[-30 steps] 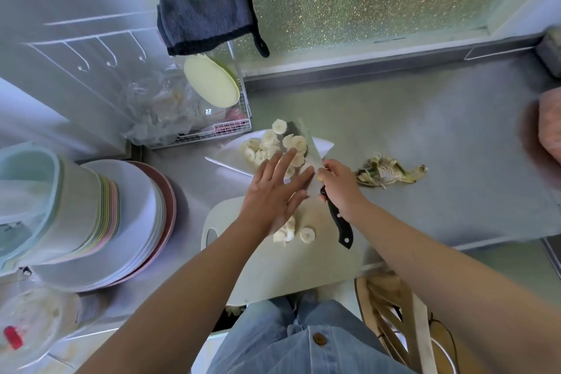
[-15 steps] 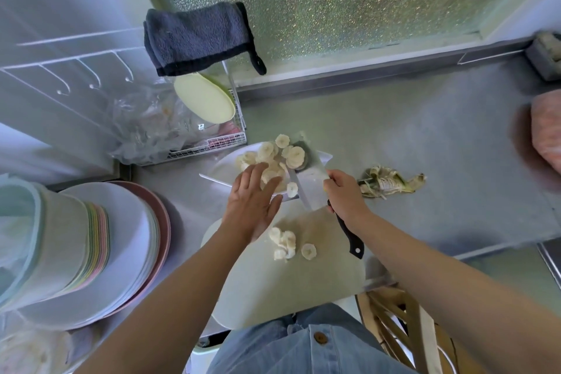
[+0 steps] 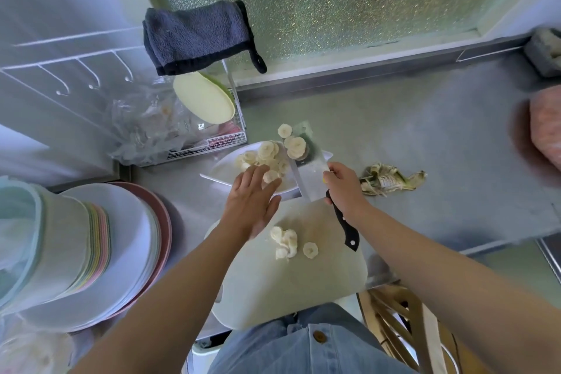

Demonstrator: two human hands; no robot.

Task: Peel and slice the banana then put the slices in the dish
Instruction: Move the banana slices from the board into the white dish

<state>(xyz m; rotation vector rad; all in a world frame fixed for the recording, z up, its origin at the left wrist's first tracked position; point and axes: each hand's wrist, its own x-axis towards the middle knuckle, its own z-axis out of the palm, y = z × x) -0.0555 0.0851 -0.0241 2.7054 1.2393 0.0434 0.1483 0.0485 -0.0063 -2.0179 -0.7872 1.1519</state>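
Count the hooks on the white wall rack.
3. All hang in a row from the white wire rack at upper left: left hook, middle hook, right hook. More may lie beyond the frame edge.

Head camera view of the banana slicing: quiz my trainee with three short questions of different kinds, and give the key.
1. True or false: the right hand grips the knife, and banana slices rest on its blade.
2. Where does the banana peel lie? A: on the counter, right of the dish. B: in the dish. C: under the knife.
3. Fill in: the slices not yet moved lie on the ____.
Key: 1 true; 2 A; 3 cutting board.
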